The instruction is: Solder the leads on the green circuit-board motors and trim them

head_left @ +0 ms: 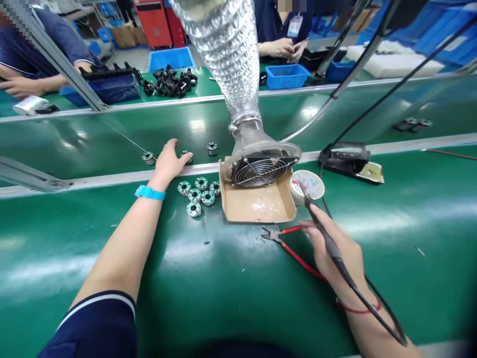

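My left hand [169, 161], with a blue wrist strap, reaches over the far rail with thumb and forefinger apart. Beside its thumb is a small round part with a green ring-shaped circuit board [187, 156], partly covered; a like part [148, 158] stands left of the fingers. My right hand [337, 251] grips a soldering iron [328, 243] like a pen, its tip over a white round tub [312, 185]. Under that hand lie red-handled cutting pliers [275, 234]. Several more round parts [194, 195] sit grouped on the green bench.
An open cardboard box [257, 215] stands under a fume hood with fan grille [261, 171] and silver duct [238, 59]. A black iron stand [350, 161] is at right. Metal posts and co-workers' hands [285, 48] are across the line, near blue bins [286, 77].
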Tool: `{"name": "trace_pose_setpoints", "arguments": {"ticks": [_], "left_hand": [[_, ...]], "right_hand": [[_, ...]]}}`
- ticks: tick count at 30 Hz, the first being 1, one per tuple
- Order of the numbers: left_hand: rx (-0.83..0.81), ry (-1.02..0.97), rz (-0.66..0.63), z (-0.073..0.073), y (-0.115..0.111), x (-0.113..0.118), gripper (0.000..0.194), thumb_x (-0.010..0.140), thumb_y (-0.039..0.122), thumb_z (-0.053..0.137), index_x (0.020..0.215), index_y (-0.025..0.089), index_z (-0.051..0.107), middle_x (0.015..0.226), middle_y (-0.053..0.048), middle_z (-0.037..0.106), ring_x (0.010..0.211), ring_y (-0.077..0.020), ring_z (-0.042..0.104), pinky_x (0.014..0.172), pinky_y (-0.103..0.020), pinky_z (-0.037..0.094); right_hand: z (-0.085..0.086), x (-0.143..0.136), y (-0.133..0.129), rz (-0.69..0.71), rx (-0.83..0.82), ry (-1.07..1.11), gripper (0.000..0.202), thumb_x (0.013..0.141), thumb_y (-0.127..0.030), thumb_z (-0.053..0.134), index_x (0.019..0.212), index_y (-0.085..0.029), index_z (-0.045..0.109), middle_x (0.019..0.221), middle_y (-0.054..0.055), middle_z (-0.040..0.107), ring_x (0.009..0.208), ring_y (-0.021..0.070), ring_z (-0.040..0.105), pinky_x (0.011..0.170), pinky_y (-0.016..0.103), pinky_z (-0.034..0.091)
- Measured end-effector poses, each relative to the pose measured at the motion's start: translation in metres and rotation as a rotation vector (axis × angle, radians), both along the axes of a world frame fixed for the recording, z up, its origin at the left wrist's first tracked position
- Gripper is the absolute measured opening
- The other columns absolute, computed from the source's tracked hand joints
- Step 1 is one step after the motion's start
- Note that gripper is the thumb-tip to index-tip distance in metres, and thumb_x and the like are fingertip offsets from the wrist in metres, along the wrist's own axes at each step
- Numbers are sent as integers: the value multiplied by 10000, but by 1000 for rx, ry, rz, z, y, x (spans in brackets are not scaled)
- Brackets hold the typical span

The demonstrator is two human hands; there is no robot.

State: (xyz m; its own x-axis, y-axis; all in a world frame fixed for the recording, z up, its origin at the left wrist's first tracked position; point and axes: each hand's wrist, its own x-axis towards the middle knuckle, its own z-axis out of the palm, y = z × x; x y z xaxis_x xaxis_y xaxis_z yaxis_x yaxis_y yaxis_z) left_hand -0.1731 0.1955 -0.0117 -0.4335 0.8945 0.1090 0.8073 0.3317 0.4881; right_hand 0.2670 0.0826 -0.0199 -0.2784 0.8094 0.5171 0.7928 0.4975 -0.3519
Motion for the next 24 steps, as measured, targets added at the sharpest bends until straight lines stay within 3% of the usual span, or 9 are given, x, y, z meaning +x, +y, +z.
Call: {"name": "trace_pose_setpoints", "arguments": {"ticks": [2, 3, 5, 8, 10, 14, 16, 19, 24], "left_hand": [[6, 50, 117, 7, -10, -25, 862, 915, 498, 613, 1628, 123, 307, 1647, -210, 374, 1473, -364, 463, 1202, -467, 407], [-17, 63, 172, 11, -15, -39, 874, 907, 488, 609, 1625, 98, 300, 1649, -252, 341, 1459, -411, 464, 1181, -523, 411], [-105, 59, 213, 17, -25, -64, 771, 872, 431, 628, 1524, 61, 448, 1551, -305, 445, 1358, -465, 535, 1102, -577, 447], [-190, 42, 134, 22, -36, -78, 518, 857, 390, 625, 1284, 97, 631, 1314, -239, 650, 1209, -389, 628, 1038, -496, 493], [-186, 44, 69, 26, -39, -69, 484, 876, 439, 607, 1243, 123, 627, 1216, -182, 691, 1092, -303, 658, 975, -407, 516], [-173, 67, -104, 35, -28, -22, 456, 891, 474, 593, 1233, 174, 614, 1155, -99, 706, 990, -206, 654, 886, -291, 512], [-189, 104, -162, 36, -13, 1, 507, 894, 474, 592, 1315, 190, 596, 1194, -103, 705, 1043, -230, 661, 901, -304, 513], [-249, 185, -172, 29, 15, 24, 666, 893, 500, 602, 1465, 166, 528, 1213, -179, 710, 1118, -340, 670, 923, -397, 525], [-296, 271, -166, 21, 40, 33, 595, 908, 480, 562, 1417, 178, 616, 1262, -216, 710, 1207, -423, 653, 950, -467, 526]], "right_hand": [[-6, 2, -1, 8, -21, 25, 447, 1047, -357, 515, 1465, -220, 596, 996, 79, 805, 855, 256, 783, 719, 371, 610], [-7, 3, -1, 11, -21, 30, 440, 1046, -363, 515, 1454, -224, 604, 1022, 85, 801, 870, 260, 783, 727, 369, 615], [-9, 3, 0, 20, -10, 31, 418, 1041, -356, 518, 1424, -227, 624, 1072, 101, 788, 910, 265, 778, 757, 367, 624], [-7, 3, 2, 48, 13, 31, 384, 1039, -334, 521, 1386, -216, 634, 1074, 107, 777, 908, 253, 772, 762, 352, 627], [-5, 2, 4, 63, 23, 32, 356, 1044, -337, 515, 1345, -203, 648, 1033, 103, 772, 869, 236, 767, 736, 333, 622], [-2, 2, 7, 68, 19, 34, 331, 1041, -338, 513, 1307, -209, 663, 979, 93, 760, 794, 222, 753, 688, 322, 616], [-1, 2, 7, 66, 28, 24, 328, 1039, -329, 515, 1310, -216, 661, 970, 93, 752, 787, 224, 747, 689, 329, 617], [-2, 4, 7, 67, 42, 18, 330, 1043, -320, 511, 1319, -211, 655, 957, 90, 740, 794, 216, 736, 694, 317, 609], [-6, 10, 7, 30, -1, 72, 350, 1037, -330, 535, 1344, -211, 654, 981, 85, 727, 825, 213, 723, 729, 322, 594]]}}
